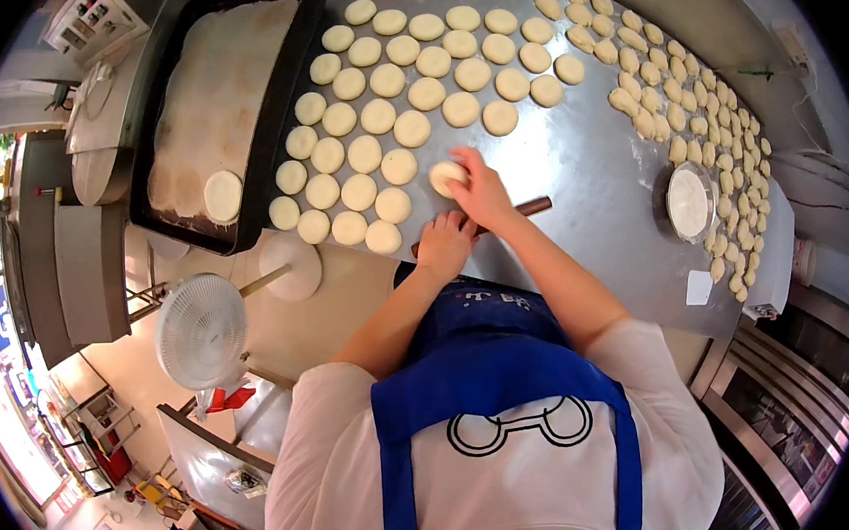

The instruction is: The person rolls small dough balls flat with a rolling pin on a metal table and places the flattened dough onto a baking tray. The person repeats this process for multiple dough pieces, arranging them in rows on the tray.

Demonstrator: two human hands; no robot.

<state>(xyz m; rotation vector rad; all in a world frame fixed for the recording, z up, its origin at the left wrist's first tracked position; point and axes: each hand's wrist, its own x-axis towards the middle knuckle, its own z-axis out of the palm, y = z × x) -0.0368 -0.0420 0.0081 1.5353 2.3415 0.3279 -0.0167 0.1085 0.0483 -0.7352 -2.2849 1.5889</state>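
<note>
My right hand (485,196) has its thumb and fingers around the edge of a round dough piece (445,180) at the steel worktable's front. My left hand (444,246) lies just nearer to me, its fingers over a dark wooden rolling pin (535,206). The pin runs slantwise under my right wrist, which hides part of it. To the left and beyond my hands, flattened dough rounds (377,116) sit in loose rows. A black-rimmed baking tray (195,96) stands left of them, with one wider dough disc (223,196) in its near corner.
Many small dough lumps (671,93) cover the table's far right side. Among them stands a bowl of flour (689,202), with a white scraper-like card (698,287) nearer the front edge. A fan (202,331) stands on the floor at left, below the tray.
</note>
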